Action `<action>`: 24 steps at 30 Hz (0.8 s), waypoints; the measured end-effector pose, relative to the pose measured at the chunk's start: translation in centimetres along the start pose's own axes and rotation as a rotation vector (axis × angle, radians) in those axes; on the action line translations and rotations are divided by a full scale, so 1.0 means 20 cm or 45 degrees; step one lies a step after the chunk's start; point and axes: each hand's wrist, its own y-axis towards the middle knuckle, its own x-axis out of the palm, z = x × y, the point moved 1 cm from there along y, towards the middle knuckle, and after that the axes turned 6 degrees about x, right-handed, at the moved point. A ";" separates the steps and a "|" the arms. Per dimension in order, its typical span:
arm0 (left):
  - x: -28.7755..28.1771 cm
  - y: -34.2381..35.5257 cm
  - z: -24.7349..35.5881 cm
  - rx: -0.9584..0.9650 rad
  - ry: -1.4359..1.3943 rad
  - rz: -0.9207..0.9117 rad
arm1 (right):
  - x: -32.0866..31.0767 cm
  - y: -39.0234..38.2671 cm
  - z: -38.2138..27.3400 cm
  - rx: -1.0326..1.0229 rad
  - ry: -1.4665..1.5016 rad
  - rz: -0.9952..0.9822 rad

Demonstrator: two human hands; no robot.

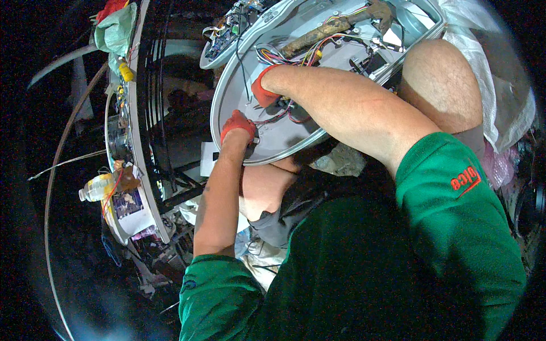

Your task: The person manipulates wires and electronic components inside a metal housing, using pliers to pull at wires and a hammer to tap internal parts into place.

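A large grey oval plastic casing (230, 102) lies tilted across my lap, its open inside facing up. Coloured wires (273, 119) run through it. My left hand (239, 126), in a red glove, is closed at the casing's near left edge, where the wires reach its fingers. Just above it my right hand (266, 88), also red-gloved, is curled down into the casing beside the wires and a small dark part. Its fingertips are hidden. A worn hammer (335, 28) with a dirty handle rests inside the far part of the casing.
A second light casing with circuit boards (223, 42) sits at the far side. On the left, a narrow ledge (149, 213) carries a clear plastic bottle (98, 187), a green cloth (116, 28) and small parts. White sacking (475, 68) lies to the right of my knee.
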 end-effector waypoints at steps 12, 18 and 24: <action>-0.12 0.05 0.00 0.129 0.147 -0.216 | -0.04 -0.08 0.02 0.040 -0.019 0.002; -0.08 0.08 -0.03 0.085 0.056 -0.317 | -0.03 -0.08 0.00 0.023 0.016 0.089; -0.10 -0.04 0.01 0.099 0.016 -0.008 | -0.01 -0.02 0.05 0.017 -0.004 0.007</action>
